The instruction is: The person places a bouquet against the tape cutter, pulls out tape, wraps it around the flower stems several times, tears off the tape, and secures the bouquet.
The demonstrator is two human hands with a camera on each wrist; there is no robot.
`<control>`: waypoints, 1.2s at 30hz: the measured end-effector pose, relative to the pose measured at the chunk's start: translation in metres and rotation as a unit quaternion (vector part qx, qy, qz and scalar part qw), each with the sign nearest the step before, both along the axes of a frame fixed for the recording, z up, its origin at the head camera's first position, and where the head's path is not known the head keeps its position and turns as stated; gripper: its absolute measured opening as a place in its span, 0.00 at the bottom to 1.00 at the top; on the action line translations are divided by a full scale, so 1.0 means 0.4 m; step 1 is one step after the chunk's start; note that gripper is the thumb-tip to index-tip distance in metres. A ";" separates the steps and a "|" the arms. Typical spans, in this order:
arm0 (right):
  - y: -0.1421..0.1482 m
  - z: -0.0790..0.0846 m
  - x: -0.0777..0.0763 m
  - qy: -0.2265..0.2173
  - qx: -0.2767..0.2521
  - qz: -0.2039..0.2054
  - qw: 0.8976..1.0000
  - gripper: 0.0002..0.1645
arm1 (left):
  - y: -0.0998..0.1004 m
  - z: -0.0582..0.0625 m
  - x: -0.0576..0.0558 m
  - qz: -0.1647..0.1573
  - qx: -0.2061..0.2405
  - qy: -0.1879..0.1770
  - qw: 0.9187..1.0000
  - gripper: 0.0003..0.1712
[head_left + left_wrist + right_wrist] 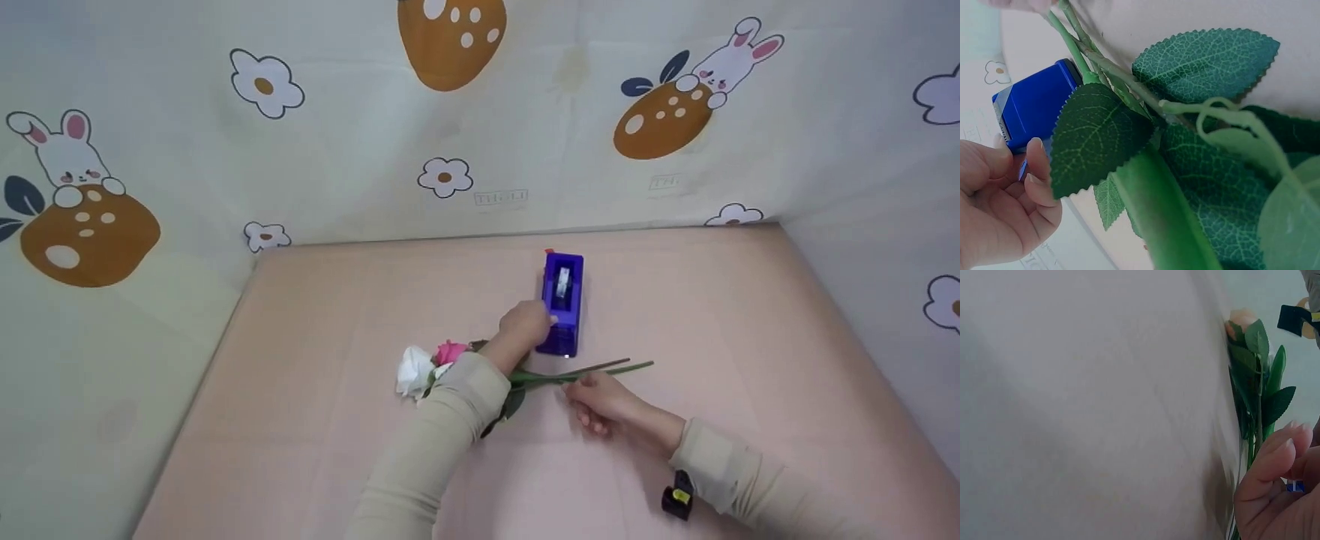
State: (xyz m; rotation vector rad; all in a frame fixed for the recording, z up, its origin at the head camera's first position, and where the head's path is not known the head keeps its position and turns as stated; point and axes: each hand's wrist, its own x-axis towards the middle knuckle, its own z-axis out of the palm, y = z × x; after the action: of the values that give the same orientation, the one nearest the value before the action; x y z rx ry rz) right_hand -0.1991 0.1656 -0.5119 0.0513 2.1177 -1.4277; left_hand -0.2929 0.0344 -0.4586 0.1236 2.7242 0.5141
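Observation:
A blue tape dispenser [571, 296] with a roll in it stands on the table. My left hand [526, 322] is at its left side. In the left wrist view, that hand's curled thumb and fingers meet the dispenser [1039, 101] at its toothed corner; whether they also pinch tape I cannot tell. Artificial flowers lie under my left forearm: a white rose [414, 371], a pink rose [451, 352] and, in the right wrist view, a peach one [1244, 319]. My right hand [600, 399] pinches their green stems [615, 370] near the cut ends; its fingertips are partly hidden.
Large green leaves [1207, 62] fill much of the left wrist view. The pink tabletop [330, 300] ends at a patterned backdrop [360, 150] behind and at both sides. A black strap with a camera [678, 496] hangs at my right wrist.

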 end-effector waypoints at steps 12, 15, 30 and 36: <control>-0.002 0.013 -0.020 0.066 0.087 0.046 0.993 0.15 | -0.004 0.000 0.001 -0.013 0.000 0.003 1.000 0.18; 0.000 0.011 -0.020 0.085 0.102 0.043 0.990 0.15 | -0.005 -0.003 -0.001 -0.012 0.000 0.002 1.000 0.17; -0.003 0.005 -0.027 0.194 0.284 0.072 0.936 0.18 | -0.005 0.001 0.001 -0.007 0.003 -0.003 1.000 0.18; 0.005 0.016 -0.036 0.237 0.337 0.111 0.904 0.14 | -0.005 0.005 0.003 0.000 0.011 -0.005 1.000 0.18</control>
State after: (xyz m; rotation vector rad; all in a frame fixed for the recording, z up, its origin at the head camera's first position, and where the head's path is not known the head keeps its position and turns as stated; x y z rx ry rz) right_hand -0.2135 0.1675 -0.5055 -0.2908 2.8206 -0.5493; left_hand -0.2918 0.0324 -0.4565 0.1251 2.7100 0.5428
